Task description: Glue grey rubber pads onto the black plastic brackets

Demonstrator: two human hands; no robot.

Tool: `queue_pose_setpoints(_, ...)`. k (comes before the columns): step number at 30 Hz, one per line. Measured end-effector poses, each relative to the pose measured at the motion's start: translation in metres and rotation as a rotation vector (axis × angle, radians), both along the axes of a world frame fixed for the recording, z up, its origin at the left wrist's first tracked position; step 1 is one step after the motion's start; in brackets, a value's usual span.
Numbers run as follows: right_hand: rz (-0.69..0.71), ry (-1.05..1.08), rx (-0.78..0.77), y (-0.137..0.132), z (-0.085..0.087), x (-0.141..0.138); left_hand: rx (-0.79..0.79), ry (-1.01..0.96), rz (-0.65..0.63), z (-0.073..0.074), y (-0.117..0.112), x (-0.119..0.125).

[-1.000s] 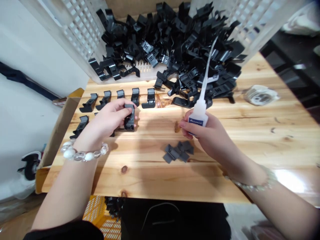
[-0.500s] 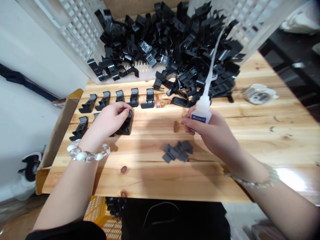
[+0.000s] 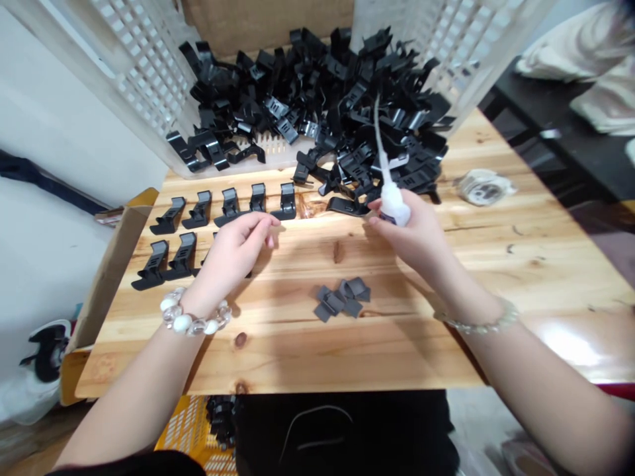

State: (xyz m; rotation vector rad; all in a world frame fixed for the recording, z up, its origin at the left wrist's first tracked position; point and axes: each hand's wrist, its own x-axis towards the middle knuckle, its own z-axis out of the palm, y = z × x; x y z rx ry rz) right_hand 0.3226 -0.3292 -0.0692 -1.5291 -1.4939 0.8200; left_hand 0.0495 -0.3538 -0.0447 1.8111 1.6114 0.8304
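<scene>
My left hand (image 3: 235, 254) hangs open over the table, fingertips just below the front row of black plastic clips (image 3: 258, 198) and touching none. A second row of clips (image 3: 181, 258) stands nearer me, its inner end hidden under that hand. My right hand (image 3: 414, 231) is shut on a white glue bottle (image 3: 394, 205) with a long thin nozzle pointing up, close to the front of a heap of loose black clips (image 3: 347, 125). Several small grey flat pieces (image 3: 340, 299) lie in a cluster on the pine table (image 3: 397, 350) between my hands.
A white perforated plastic crate (image 3: 133, 79) stands behind the heap. A roll of tape (image 3: 483, 187) lies at the table's right. A cardboard box edge (image 3: 109, 284) runs along the left side. Below the front edge sits a yellow crate (image 3: 186, 430) holding black clips.
My left hand has let go of the clip and lifted off it. My right hand has moved the bottle left toward the heap, nozzle now more upright. The view has shifted slightly.
</scene>
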Motion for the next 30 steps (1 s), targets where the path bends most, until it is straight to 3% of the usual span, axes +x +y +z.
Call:
queue_pose_setpoints(5,0.024,0.101,-0.044,0.000,-0.005,-0.005,0.043,-0.004,-0.124,-0.015,-0.001,0.001)
queue_pose_setpoints(9,0.061,0.076,-0.044,-0.001,-0.004,-0.004,0.154,0.053,-0.160,-0.015,0.006,0.000)
queue_pose_setpoints(15,0.114,-0.103,-0.002,0.002,-0.007,-0.002,0.223,0.323,-0.127,-0.012,0.038,0.018)
queue_pose_setpoints(21,0.215,0.137,-0.074,-0.004,-0.004,-0.007,0.248,0.567,-0.053,-0.016,0.057,0.037)
queue_pose_setpoints(27,-0.003,0.135,-0.021,-0.002,0.002,-0.003,0.264,0.552,-0.220,-0.016,0.042,0.069)
queue_pose_setpoints(30,0.021,0.124,-0.032,0.005,-0.003,0.002,0.298,0.570,-0.221,-0.020,0.040,0.090)
